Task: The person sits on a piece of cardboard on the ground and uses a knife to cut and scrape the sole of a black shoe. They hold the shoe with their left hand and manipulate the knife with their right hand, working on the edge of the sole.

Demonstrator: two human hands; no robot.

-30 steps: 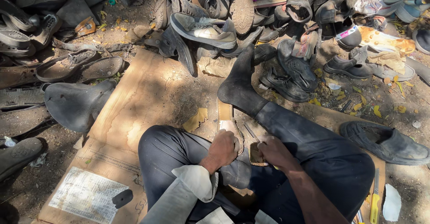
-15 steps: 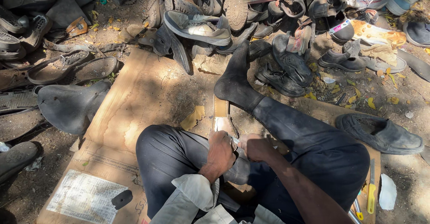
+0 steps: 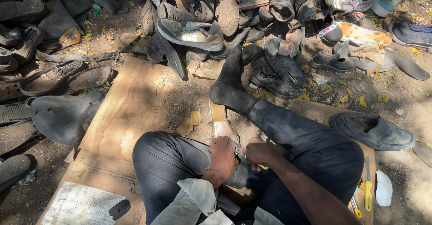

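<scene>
Both grips (image 3: 243, 155) clamp shoe sole (image 3: 223, 128) btwn knees.

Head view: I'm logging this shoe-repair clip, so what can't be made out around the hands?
- Shoe sole: its near end is covered by the left hand.
- Tool in the right hand: only a yellow tip shows below the fist; its kind cannot be told.
- Yellow-handled knife: its blade is too thin to judge.
- Printed paper: cut off by the bottom edge.
</scene>
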